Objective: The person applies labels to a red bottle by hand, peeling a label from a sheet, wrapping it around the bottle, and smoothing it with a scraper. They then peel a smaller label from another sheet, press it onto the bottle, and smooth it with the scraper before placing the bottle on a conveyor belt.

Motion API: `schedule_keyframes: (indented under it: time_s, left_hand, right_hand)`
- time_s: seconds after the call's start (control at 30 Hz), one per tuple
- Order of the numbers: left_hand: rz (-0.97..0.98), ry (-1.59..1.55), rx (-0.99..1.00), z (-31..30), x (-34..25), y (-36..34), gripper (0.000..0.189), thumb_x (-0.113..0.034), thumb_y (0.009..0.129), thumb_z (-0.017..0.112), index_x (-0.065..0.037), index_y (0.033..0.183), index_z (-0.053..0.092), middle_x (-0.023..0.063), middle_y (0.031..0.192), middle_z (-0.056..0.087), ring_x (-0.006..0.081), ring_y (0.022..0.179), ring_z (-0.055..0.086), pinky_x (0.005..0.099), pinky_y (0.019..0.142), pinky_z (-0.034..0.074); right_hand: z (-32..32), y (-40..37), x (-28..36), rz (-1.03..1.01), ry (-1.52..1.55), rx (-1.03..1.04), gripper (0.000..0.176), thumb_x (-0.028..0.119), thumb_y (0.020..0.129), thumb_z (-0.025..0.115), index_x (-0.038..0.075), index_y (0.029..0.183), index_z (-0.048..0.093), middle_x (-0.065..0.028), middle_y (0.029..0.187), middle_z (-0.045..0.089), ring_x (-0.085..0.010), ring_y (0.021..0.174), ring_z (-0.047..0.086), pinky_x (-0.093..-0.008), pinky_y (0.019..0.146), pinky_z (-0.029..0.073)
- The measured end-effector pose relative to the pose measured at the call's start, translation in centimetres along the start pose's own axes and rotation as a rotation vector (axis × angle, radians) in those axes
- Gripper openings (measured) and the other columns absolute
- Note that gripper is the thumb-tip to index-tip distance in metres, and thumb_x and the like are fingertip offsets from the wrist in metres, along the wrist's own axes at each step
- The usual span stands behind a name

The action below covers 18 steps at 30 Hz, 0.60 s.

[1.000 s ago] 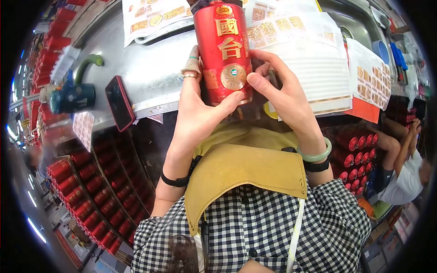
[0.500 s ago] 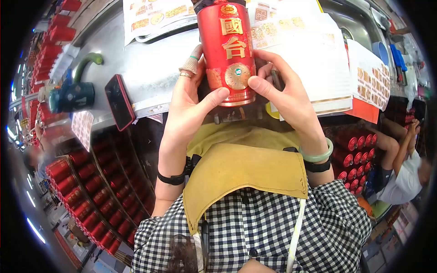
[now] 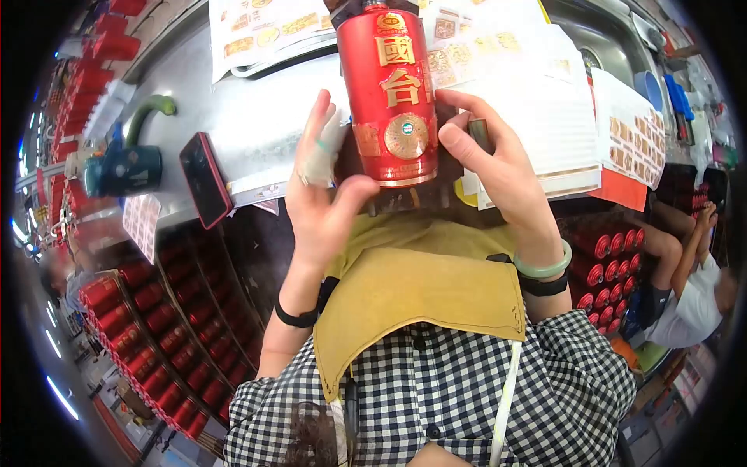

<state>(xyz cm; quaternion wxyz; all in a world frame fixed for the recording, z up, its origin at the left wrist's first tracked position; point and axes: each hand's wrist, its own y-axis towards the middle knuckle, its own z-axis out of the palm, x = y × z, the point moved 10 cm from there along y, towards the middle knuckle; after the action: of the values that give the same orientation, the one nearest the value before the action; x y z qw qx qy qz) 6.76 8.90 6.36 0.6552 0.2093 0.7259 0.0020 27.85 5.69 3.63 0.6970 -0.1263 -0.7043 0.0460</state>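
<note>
A red bottle (image 3: 389, 101) with raised gold characters and a round gold emblem stands in front of me, its base over a dark support (image 3: 412, 200). My left hand (image 3: 320, 202) is on the bottle's left side, palm towards it, fingers and thumb spread and a pale cover on one finger. On the other side, my right hand (image 3: 498, 159) is close to the bottle, index finger stretched towards it and the other fingers curled in. A small, flat, brownish-green piece (image 3: 478, 134) sticks out of the curled fingers; I cannot tell what it is.
Sheets of gold labels (image 3: 274, 29) and white paper (image 3: 537, 117) lie on the metal table (image 3: 226, 101). A phone (image 3: 205, 179) and a teal cup (image 3: 124, 169) are at left. Red bottles fill racks (image 3: 167, 335) below left; more red cylinders (image 3: 607, 268) and a seated person (image 3: 692, 300) are at right.
My left hand has let go of the bottle and opened away to the left. My right thumb has come off the bottle's front. The bottle sits slightly lower in view.
</note>
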Motion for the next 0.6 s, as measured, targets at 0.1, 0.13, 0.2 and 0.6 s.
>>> schedule_keyframes:
  time_s: [0.1, 0.13, 0.2, 0.6]
  left_hand:
    - [0.402, 0.589, 0.057, 2.0, -4.0, -1.5, 0.051, -0.006, 0.079, 0.085, -0.001, 0.128, 0.074, 0.0195, 0.149, 0.059, 0.0327, 0.136, 0.057, 0.0437, 0.11, 0.048]
    - [0.5, 0.699, -0.001, 2.2, -4.0, -2.5, 0.044, -0.006, 0.078, 0.086, -0.002, 0.12, 0.077, 0.0167, 0.138, 0.067, 0.0323, 0.128, 0.061, 0.0428, 0.104, 0.051]
    - [0.597, 0.812, -0.062, 2.8, -4.2, -3.5, 0.037, -0.006, 0.077, 0.088, -0.003, 0.112, 0.08, 0.0139, 0.127, 0.074, 0.0319, 0.119, 0.066, 0.0419, 0.098, 0.054]
    - [0.528, 0.741, -0.264, 3.1, -4.0, -3.7, 0.027, 0.001, 0.081, 0.083, -0.004, 0.107, 0.078, 0.0128, 0.122, 0.073, 0.0321, 0.109, 0.07, 0.0397, 0.091, 0.058]
  right_hand:
    - [0.0, -0.2, -0.5, 0.093, 0.067, -0.018, 0.051, 0.034, 0.106, 0.066, 0.002, 0.145, 0.058, 0.0045, 0.094, 0.056, -0.0032, 0.079, 0.043, -0.0201, 0.071, 0.038]
    - [0.1, -0.2, -0.5, 0.093, 0.067, -0.016, 0.051, 0.034, 0.106, 0.066, 0.002, 0.145, 0.058, 0.0045, 0.094, 0.056, -0.0032, 0.079, 0.043, -0.0201, 0.071, 0.038]
    - [0.2, 0.0, -0.4, 0.069, 0.057, -0.017, 0.049, 0.036, 0.108, 0.062, 0.003, 0.144, 0.059, 0.005, 0.092, 0.055, -0.0038, 0.077, 0.042, -0.02, 0.07, 0.036]
    - [0.1, -0.1, -0.9, 0.078, 0.25, 0.034, 0.04, 0.025, 0.106, 0.063, 0.001, 0.138, 0.061, -0.0049, 0.117, 0.068, -0.0107, 0.107, 0.061, -0.0267, 0.093, 0.05]
